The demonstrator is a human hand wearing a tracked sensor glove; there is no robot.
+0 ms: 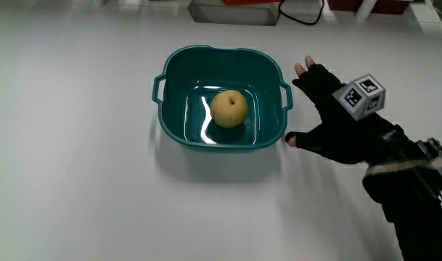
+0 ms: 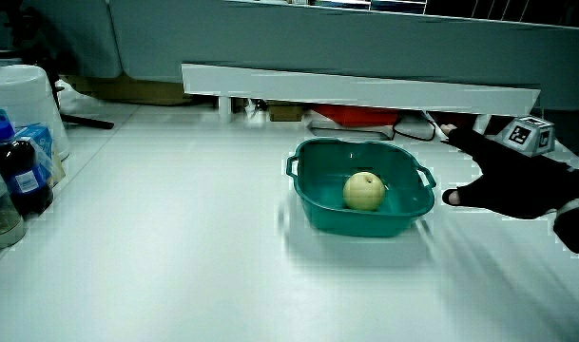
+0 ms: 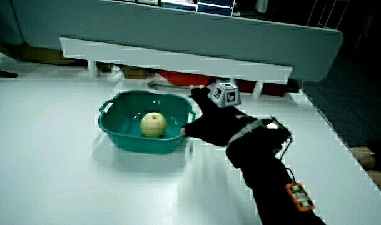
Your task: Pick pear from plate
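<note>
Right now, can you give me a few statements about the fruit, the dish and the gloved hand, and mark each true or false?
1. The pear lies inside the teal basin. True.
2. The hand is holding the pear. False: it is beside the basin, fingers spread, holding nothing.
3. A small patterned cube sits on the back of the hand. True.
4. The basin holds two fruits. False: only the one pear.
5. In a side view, a dark bottle stands at the table's edge, apart from the basin. True.
</note>
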